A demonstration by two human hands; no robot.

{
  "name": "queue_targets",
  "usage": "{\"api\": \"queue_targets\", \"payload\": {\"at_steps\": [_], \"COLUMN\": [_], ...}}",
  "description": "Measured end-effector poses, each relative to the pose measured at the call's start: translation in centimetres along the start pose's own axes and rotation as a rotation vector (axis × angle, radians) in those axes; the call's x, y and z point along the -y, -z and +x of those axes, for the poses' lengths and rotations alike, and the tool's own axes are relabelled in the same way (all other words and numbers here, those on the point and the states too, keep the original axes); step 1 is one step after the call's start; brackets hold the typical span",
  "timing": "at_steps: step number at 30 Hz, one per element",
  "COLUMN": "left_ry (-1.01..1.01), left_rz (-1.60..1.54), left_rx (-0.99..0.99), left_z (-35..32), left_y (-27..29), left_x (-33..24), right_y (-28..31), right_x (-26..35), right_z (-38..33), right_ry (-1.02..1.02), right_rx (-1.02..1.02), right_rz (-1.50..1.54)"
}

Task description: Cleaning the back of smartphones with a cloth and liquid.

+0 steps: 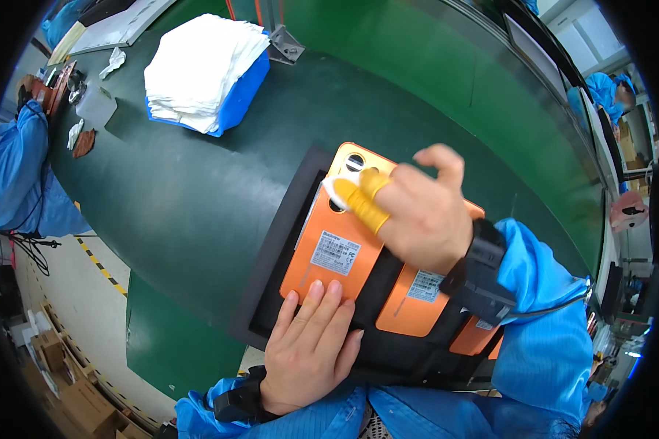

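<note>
An orange phone (344,228) lies back up in a black tray (263,298), with a printed label and round camera lenses facing me. My right hand (428,212), two of its fingers in yellow finger cots, presses a small white wipe (330,189) to the phone's lens area. Flat on the lower end of the same phone rests my left hand (309,347), fingers stretched out. To its right in the tray lies a second orange phone (397,313), partly under my right hand and wrist. A third orange phone (470,336) is mostly hidden by my right sleeve.
A blue bin (246,89) heaped with white wipes (201,69) stands at the back left, beside a metal bracket (286,45). Crumpled scraps and a translucent container (97,104) are on the table's left part. A person in a blue sleeve (13,175) sits at the far left.
</note>
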State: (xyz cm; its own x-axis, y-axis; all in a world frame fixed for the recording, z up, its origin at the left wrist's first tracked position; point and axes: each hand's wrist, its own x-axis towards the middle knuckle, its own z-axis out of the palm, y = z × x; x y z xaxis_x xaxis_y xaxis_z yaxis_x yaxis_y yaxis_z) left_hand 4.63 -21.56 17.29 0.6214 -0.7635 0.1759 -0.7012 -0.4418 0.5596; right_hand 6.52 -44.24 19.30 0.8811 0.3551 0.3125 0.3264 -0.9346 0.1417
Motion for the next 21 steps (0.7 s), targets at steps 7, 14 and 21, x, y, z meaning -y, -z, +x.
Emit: {"api": "queue_targets", "payload": {"at_steps": [7,14,21], "left_ry": [0.027,0.006,0.019], "left_rz": [0.016,0.011,0.018], "left_rx": [0.025,0.033,0.036], "left_z": [-0.3,0.0,-0.1], "left_y": [0.0,0.2,0.1], "left_x": [0.1,-0.2,-0.1], "right_y": [-0.9,0.5,0.7], "right_x": [-2.1,0.3,3.8], "right_z": [1.8,1.0,-1.5], "right_ry": [-0.135,-0.162,-0.149], "right_rx": [-0.153,-0.006,-0.006], "right_rz": [-0.02,-0.067,-0.031]}}
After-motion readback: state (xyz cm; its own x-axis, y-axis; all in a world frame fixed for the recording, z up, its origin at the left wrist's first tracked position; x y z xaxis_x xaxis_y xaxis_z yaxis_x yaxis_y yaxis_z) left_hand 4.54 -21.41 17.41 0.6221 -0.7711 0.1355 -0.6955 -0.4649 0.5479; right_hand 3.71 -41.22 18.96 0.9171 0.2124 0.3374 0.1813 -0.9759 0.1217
